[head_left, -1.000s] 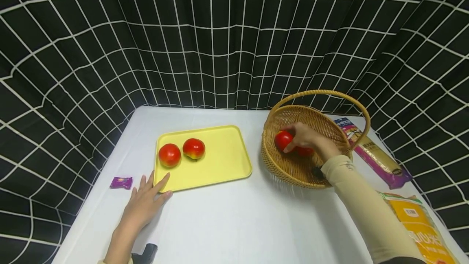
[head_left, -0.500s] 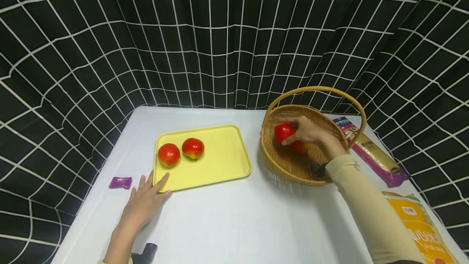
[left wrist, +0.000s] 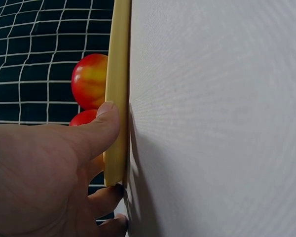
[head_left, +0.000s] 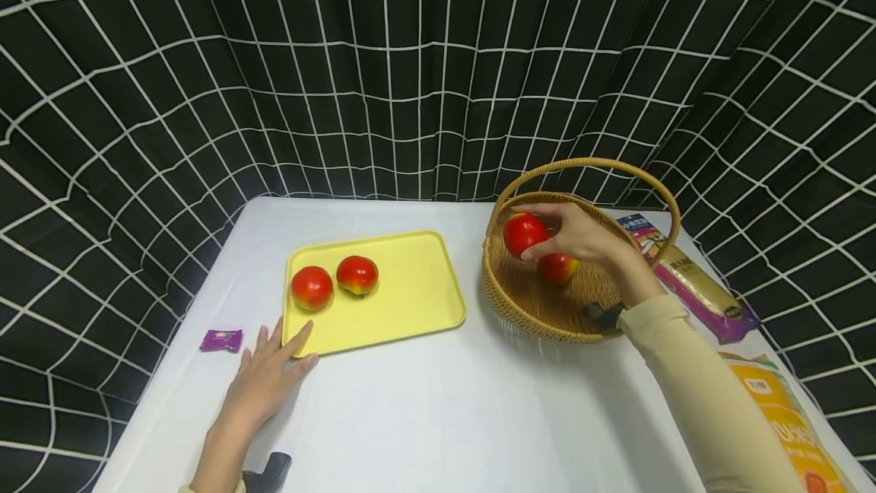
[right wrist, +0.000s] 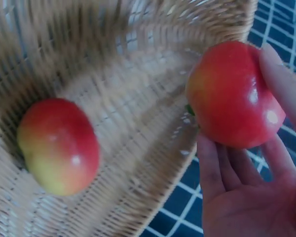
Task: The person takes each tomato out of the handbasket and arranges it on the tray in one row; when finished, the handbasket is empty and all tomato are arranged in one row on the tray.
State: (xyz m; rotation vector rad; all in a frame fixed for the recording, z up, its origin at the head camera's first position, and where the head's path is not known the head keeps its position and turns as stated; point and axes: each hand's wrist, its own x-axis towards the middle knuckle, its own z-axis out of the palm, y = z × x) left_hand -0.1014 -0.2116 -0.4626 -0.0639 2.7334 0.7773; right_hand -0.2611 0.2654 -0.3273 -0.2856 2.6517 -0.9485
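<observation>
Lower left of my frame, nearest, the left hand is spread, touching the corner of the yellow tray, which carries two red fruits. Right of centre, a loose fruit lies in the wicker basket; just beyond it, the right hand pinches a glossy fruit. I'd worry about a lopsided grip letting that smooth skin slip, or a low lift knocking the rim.

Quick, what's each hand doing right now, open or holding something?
Left hand: open, fingers spread, touching the yellow tray.
Right hand: closed around a red fruit; another fruit lies in the basket.
</observation>
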